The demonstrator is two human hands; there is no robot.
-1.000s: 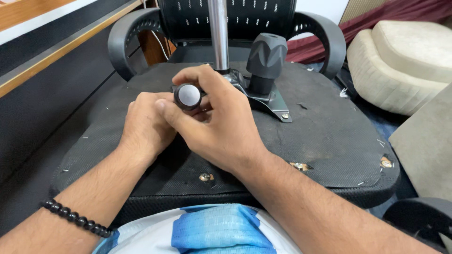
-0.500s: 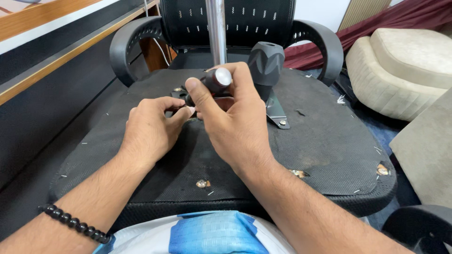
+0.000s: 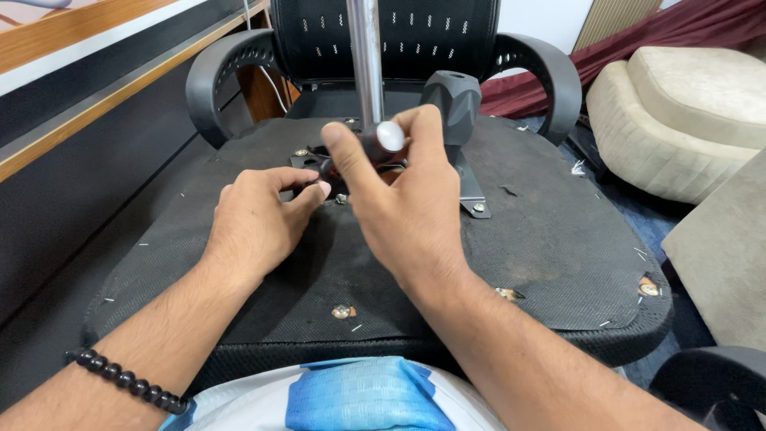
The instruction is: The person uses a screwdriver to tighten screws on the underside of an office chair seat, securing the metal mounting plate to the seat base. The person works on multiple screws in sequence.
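- Since a moment ago the right hand (image 3: 407,211) has risen off the seat underside (image 3: 558,255) and drawn nearer the chrome post (image 3: 366,64), carrying the screwdriver (image 3: 381,140) with it.
- That hand is clamped on the tool: thumb on one side, fingers curled over the other, so the pale rounded butt of the handle pokes out just in front of the post (its shaft and tip are hidden behind the fingers).
- Left of the post, the left hand (image 3: 259,219) rests low on the seat underside, fingertips pinched together at the black metal bracket (image 3: 311,160); whether they hold anything small I cannot tell.
- A black faceted knob (image 3: 452,100) stands just right of the post, close behind the right hand's fingers.
- Farther right of the post, well apart from both hands, sits a cream cushion (image 3: 686,120).
- Behind the post the chair's mesh back (image 3: 415,40) and two curved armrests (image 3: 223,76) lie tipped away.
- A dark bead bracelet (image 3: 128,379) circles the left wrist, well this side of the post.
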